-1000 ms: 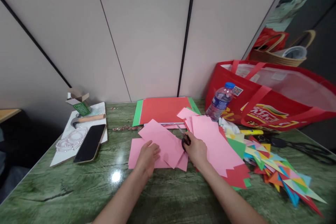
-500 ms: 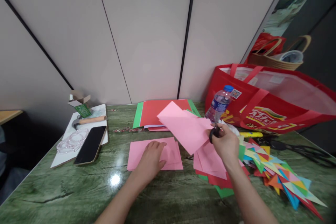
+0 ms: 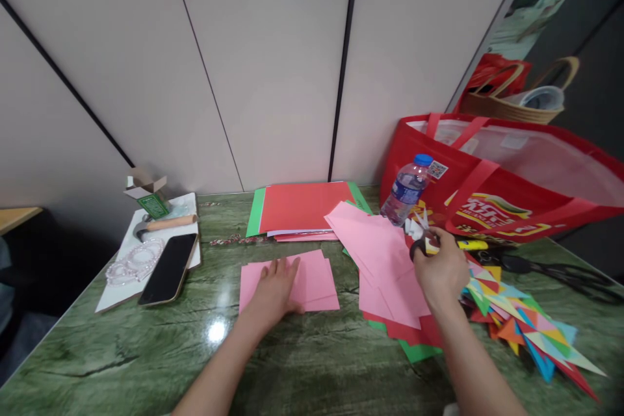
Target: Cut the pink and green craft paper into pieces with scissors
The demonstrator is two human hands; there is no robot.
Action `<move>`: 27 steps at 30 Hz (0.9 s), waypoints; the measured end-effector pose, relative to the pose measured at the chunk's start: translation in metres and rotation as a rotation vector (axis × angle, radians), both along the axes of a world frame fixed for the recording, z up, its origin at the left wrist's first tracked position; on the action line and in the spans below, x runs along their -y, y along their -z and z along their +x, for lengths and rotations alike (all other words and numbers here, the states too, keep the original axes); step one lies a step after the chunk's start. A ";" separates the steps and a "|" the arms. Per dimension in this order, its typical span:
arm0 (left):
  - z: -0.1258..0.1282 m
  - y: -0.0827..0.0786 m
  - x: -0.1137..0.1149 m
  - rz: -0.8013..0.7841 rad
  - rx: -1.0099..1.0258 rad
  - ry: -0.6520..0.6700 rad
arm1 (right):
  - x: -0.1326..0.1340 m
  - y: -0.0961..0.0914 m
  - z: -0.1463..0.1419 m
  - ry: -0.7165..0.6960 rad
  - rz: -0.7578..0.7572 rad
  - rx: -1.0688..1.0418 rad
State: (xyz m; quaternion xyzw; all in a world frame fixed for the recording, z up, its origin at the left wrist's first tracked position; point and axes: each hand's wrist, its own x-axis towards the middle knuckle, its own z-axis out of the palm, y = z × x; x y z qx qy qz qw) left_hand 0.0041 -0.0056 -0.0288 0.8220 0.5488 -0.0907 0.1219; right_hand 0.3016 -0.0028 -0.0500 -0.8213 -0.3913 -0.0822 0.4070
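My left hand (image 3: 273, 289) lies with fingers spread on a few overlapping pink paper sheets (image 3: 316, 283) on the green table. In my right hand (image 3: 441, 270) is a pair of scissors (image 3: 423, 229), its handles in my fingers and its slightly parted blades pointing up and away. Left of that hand, more pink sheets (image 3: 373, 244) lie fanned over red and green paper (image 3: 422, 352). Close to its right side is a pile of folded multicoloured paper pieces (image 3: 526, 325).
Behind are stacked coloured sheets (image 3: 309, 205), a water bottle (image 3: 407, 188) and a large red bag (image 3: 439, 143). At left, a white board (image 3: 114, 299) carries a phone (image 3: 168, 270), a hammer (image 3: 168, 223), beads (image 3: 139, 260) and a small box (image 3: 151, 198). Black scissors (image 3: 570, 276) lie far right.
My right hand has moved right with the scissors, and the pink sheet beside it now lies flat on the right-hand papers. My left hand has shifted slightly left and flattened on its sheets.
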 end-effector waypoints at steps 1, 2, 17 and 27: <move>-0.001 0.000 -0.001 0.006 -0.002 0.004 | -0.001 0.000 -0.004 -0.060 0.063 -0.025; -0.001 0.000 -0.002 0.013 -0.010 0.001 | -0.002 0.000 -0.009 -0.137 0.123 -0.083; -0.005 0.003 -0.009 0.133 -0.078 -0.036 | 0.009 -0.012 -0.086 -0.797 0.162 -1.149; -0.002 0.003 -0.005 0.148 -0.061 -0.054 | 0.020 -0.048 -0.113 -0.449 0.137 -1.384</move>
